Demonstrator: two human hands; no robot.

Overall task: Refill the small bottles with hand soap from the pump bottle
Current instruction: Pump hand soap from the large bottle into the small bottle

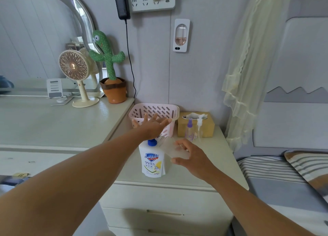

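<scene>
Five fingers [155, 117] of left hand [152, 128] splayed, released, hovering at front wall of pink basket [171, 111]. Right hand [193, 157] curled round blurred translucent item [174, 149], kind unclear, just right of soap bottle [152, 162] near desk [221, 155] front edge. Purple spray bottle [190, 129] and clear pump bottle [199, 129] upright against tissue box [209, 130]; bare room along right edge.

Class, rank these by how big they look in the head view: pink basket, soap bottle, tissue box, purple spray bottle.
1. Basket, largest.
2. Tissue box and soap bottle: they look about alike, and the bottle stands nearer the camera, so I leave them unranked.
3. Spray bottle, smallest.
</scene>
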